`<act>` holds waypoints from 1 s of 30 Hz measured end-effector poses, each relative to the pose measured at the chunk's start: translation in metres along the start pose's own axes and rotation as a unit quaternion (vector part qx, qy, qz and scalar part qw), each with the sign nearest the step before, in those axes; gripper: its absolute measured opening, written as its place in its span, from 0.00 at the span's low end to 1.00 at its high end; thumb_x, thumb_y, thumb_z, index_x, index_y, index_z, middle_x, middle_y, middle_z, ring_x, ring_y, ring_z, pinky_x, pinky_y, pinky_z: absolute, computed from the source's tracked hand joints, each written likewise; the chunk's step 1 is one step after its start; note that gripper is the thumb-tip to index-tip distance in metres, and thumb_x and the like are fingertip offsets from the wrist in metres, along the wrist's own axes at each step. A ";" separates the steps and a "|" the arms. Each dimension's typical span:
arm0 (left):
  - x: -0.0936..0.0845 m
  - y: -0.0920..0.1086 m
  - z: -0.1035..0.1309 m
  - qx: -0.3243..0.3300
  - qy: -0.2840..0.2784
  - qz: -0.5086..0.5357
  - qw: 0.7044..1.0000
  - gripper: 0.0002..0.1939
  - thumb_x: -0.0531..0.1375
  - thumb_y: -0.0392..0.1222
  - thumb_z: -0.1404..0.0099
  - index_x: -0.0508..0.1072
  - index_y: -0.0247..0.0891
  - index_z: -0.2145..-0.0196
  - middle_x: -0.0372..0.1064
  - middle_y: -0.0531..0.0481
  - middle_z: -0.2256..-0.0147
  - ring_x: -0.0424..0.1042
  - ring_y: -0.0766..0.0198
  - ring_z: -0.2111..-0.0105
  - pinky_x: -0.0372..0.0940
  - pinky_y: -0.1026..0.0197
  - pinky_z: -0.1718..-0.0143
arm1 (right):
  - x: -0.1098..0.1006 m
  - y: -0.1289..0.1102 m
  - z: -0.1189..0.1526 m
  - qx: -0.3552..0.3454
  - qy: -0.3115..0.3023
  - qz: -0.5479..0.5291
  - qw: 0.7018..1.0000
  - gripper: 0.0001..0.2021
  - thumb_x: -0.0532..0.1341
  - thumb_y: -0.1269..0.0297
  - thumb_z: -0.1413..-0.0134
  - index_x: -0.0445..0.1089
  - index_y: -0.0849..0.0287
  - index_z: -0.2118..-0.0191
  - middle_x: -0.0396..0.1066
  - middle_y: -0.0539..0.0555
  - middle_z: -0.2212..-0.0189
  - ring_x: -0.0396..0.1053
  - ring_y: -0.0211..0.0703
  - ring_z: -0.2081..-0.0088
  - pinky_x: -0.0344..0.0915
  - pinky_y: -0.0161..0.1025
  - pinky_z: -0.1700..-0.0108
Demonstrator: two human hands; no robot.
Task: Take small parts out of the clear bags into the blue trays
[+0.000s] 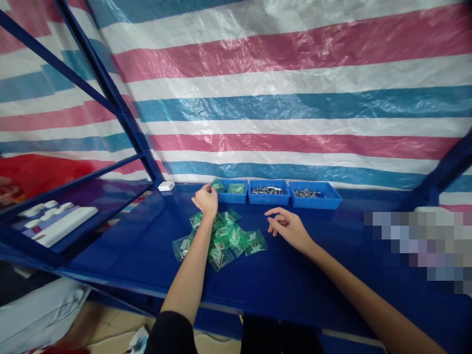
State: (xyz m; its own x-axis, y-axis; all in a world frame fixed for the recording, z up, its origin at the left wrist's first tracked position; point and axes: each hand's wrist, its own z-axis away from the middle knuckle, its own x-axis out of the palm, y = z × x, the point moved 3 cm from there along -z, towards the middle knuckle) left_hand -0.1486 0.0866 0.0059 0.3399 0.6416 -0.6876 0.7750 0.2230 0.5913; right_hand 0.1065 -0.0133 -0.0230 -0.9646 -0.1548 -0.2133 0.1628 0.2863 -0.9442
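My left hand point(205, 199) is at the left end of the left blue bin point(236, 197), its fingers closed on a green plastic bag point(218, 185). Another green bag lies in that bin. Below my left hand and forearm, a pile of green bags with small metal parts point(228, 235) is spread on the blue table. My right hand point(289, 228) hovers to the right of the pile, fingers apart and holding nothing. Beyond it, the middle bin point(268, 198) and the right bin point(316, 202) contain small metal pieces.
A small white box point(166, 186) sits at the table's back left corner. White round items point(49, 214) stand on a shelf at the far left, past the blue frame point(110, 98). A striped plastic sheet point(280, 108) hangs behind. Pixelated blocks cover part of the right side.
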 end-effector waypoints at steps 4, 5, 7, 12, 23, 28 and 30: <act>0.001 0.001 0.001 0.010 0.007 -0.014 1.000 0.17 0.51 0.43 0.39 0.75 0.39 0.57 0.76 0.43 0.63 0.69 0.51 0.56 0.53 0.51 0.53 | 0.001 -0.002 0.001 0.002 -0.002 0.000 1.000 0.12 0.58 0.57 0.49 0.68 0.58 0.61 0.70 0.48 0.81 0.68 0.37 0.80 0.66 0.35 0.75; 0.001 0.002 0.002 0.015 0.005 -0.016 1.000 0.17 0.51 0.43 0.39 0.75 0.39 0.57 0.76 0.43 0.63 0.69 0.51 0.56 0.53 0.52 0.53 | 0.002 -0.002 0.001 0.003 -0.004 0.001 1.000 0.12 0.58 0.57 0.49 0.68 0.58 0.62 0.70 0.48 0.81 0.68 0.37 0.80 0.66 0.35 0.74; 0.003 0.003 0.003 0.022 -0.001 -0.014 1.000 0.16 0.52 0.42 0.39 0.75 0.39 0.58 0.76 0.44 0.64 0.69 0.52 0.56 0.53 0.52 0.53 | 0.003 -0.002 0.001 0.004 -0.008 0.004 1.000 0.11 0.58 0.56 0.49 0.69 0.58 0.63 0.70 0.48 0.81 0.68 0.37 0.80 0.66 0.35 0.74; 0.003 0.004 0.004 0.028 -0.010 -0.011 0.999 0.16 0.52 0.42 0.40 0.74 0.39 0.57 0.76 0.45 0.64 0.69 0.52 0.57 0.53 0.52 0.54 | 0.003 0.003 0.000 0.008 -0.015 0.013 1.000 0.10 0.58 0.57 0.48 0.69 0.58 0.65 0.71 0.49 0.79 0.68 0.37 0.80 0.66 0.35 0.73; 0.003 0.015 0.010 0.197 0.019 -0.102 0.975 0.18 0.48 0.44 0.37 0.73 0.39 0.57 0.71 0.43 0.56 0.63 0.49 0.55 0.53 0.50 0.56 | 0.010 0.000 0.004 -0.127 -0.068 0.234 0.962 0.11 0.63 0.56 0.52 0.72 0.52 0.62 0.72 0.50 0.63 0.69 0.39 0.64 0.64 0.38 0.60; 0.011 0.013 0.009 0.201 -0.058 -0.186 0.960 0.26 0.43 0.48 0.35 0.79 0.33 0.68 0.74 0.37 0.69 0.63 0.46 0.56 0.53 0.49 0.57 | 0.014 -0.001 0.007 -0.122 -0.114 0.259 0.951 0.12 0.61 0.54 0.50 0.71 0.52 0.60 0.71 0.52 0.60 0.67 0.43 0.57 0.60 0.44 0.52; 0.010 0.013 0.009 0.207 -0.063 -0.190 0.958 0.28 0.43 0.48 0.35 0.79 0.32 0.69 0.74 0.36 0.70 0.63 0.45 0.56 0.53 0.49 0.57 | 0.015 -0.001 0.008 -0.111 -0.140 0.276 0.944 0.17 0.61 0.50 0.51 0.70 0.50 0.56 0.69 0.52 0.55 0.64 0.47 0.53 0.56 0.49 0.48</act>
State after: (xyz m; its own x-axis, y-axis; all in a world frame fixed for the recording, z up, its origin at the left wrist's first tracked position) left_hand -0.1303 0.0900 0.0028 0.0323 0.4723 -0.8809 0.9914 0.0970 0.0884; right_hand 0.0938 -0.0233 -0.0270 -0.6474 -0.1587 -0.7454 0.5477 0.5833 -0.5999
